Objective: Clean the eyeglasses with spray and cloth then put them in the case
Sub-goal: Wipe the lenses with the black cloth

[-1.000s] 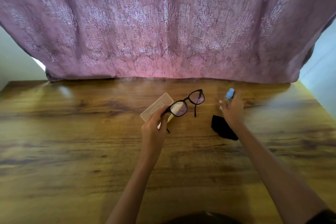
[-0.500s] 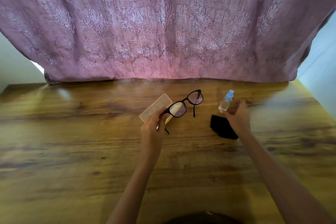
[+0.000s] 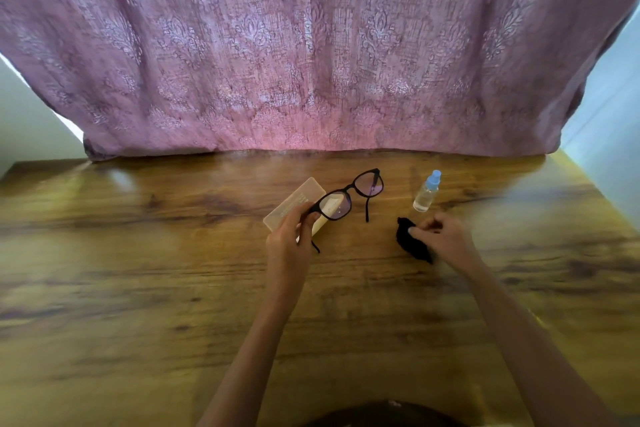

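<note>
Evidently the wiping step is starting: the left grip (image 3: 289,246) is closed on one end of the eyeglasses (image 3: 351,188), holding them above the pale case (image 3: 291,210). The right grip (image 3: 446,241) pinches the black cloth (image 3: 410,248) lying on the worktop (image 3: 138,288), with the spray bottle (image 3: 425,194) upright just beyond. Next, the cloth likely needs lifting to the lenses and rubbing gently; the wood-grain surface runs back to a mauve patterned curtain (image 3: 311,62) between pale walls.

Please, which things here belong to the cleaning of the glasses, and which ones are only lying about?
For the job: eyeglasses, spray bottle, black cloth, case.
Only around: pink curtain, wooden table.
</note>
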